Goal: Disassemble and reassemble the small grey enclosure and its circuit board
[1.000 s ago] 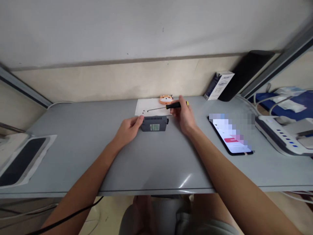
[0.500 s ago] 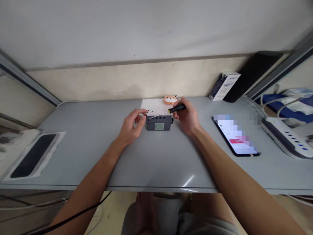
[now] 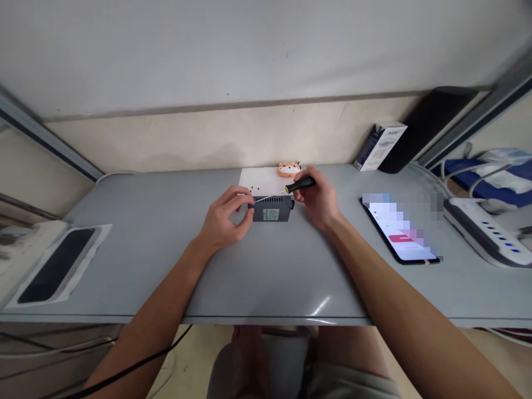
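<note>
A small dark grey box (image 3: pixel 272 211) with a green label lies at the middle of the grey table (image 3: pixel 166 249). My left hand (image 3: pixel 225 220) is closed round the box's left end, fingers curled over its top corner. My right hand (image 3: pixel 318 198) grips the black handle of a screwdriver (image 3: pixel 286 189); its thin shaft slants down-left, the tip at the box's top left corner by my left fingertips. Behind the box lies a white sheet (image 3: pixel 261 178) with a few tiny dark screws on it.
An orange animal-shaped item (image 3: pixel 290 168) sits on the sheet's far right. A lit phone (image 3: pixel 401 233) lies to the right, a white power strip (image 3: pixel 484 233) beyond it. A white-blue carton (image 3: pixel 380 145) leans at the back. A dark phone on a white tray (image 3: pixel 56 265) lies far left.
My left hand has closed onto the box's left end after hovering with its fingers loose. The screwdriver tip has come down from the sheet to the box's top left corner.
</note>
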Tool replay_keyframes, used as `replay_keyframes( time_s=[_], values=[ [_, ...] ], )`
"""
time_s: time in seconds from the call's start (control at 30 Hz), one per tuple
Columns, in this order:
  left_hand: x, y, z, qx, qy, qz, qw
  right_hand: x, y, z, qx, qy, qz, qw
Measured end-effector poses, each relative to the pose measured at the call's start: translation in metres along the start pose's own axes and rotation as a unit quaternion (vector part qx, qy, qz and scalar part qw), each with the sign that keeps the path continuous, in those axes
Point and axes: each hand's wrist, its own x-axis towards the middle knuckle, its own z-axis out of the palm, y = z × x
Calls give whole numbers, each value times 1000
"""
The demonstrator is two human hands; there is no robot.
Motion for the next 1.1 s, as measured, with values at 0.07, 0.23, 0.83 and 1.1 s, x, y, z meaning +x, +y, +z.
replay_keyframes(
  time_s=[0.07, 0.23, 0.83, 1.1],
  values=[
    [0, -1, 0, 4, 0, 6, 1000, 2, 2, -1, 3, 10, -7, 1000],
    [2, -1, -1, -4, 1, 15, 1000, 6, 8, -4, -75, 86, -29, 993],
    [3, -3, 0, 4, -6, 1, 1000, 4, 6, -7, -107, 77, -9, 991],
    [7, -1, 6, 118, 59, 77, 988, 13, -3, -15, 61, 124, -25, 990]
  ],
)
